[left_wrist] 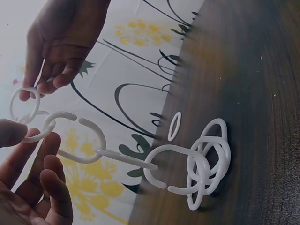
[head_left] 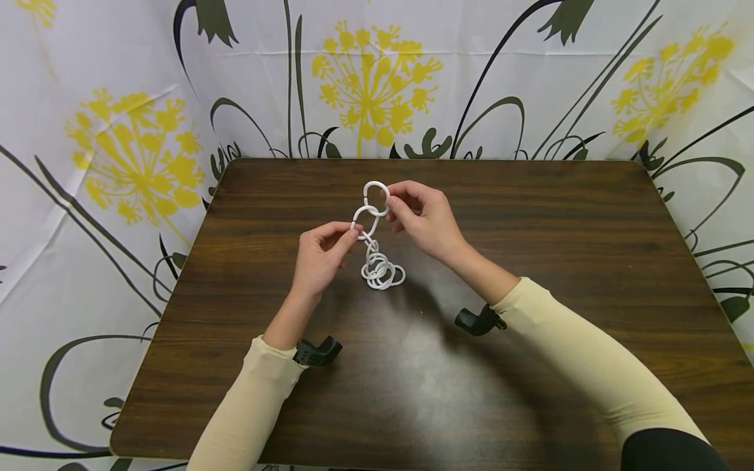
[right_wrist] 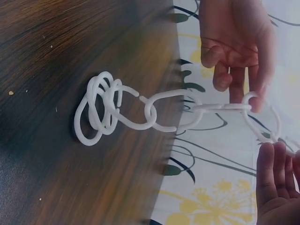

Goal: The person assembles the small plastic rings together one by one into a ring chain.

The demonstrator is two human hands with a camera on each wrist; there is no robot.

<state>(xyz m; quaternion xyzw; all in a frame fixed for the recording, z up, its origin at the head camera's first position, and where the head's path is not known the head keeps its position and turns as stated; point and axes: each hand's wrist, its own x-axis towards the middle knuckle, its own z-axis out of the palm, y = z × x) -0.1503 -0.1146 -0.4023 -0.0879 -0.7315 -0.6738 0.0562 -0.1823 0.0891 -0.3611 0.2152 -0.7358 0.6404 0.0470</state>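
Observation:
A chain of white plastic split rings (head_left: 366, 221) hangs between both hands, its lower links gathered in a small heap (head_left: 379, 271) on the table. My left hand (head_left: 318, 255) pinches one of the upper rings between thumb and fingertips. Just above and to the right, my right hand (head_left: 427, 219) pinches the top ring (head_left: 376, 184) at its right side. Narrow gaps show in several links (left_wrist: 86, 123) in the left wrist view. The right wrist view shows the chain running from the heap (right_wrist: 96, 110) up to the ring at the left fingertips.
The dark wood-grain table (head_left: 559, 229) reaches back to a white curtain (head_left: 483, 39) with yellow and grey plant prints. Black wrist mounts (head_left: 318, 352) sit at both cream sleeves (head_left: 577, 347). Near the heap, one ring (left_wrist: 174, 126) shows as a thin oval in the left wrist view.

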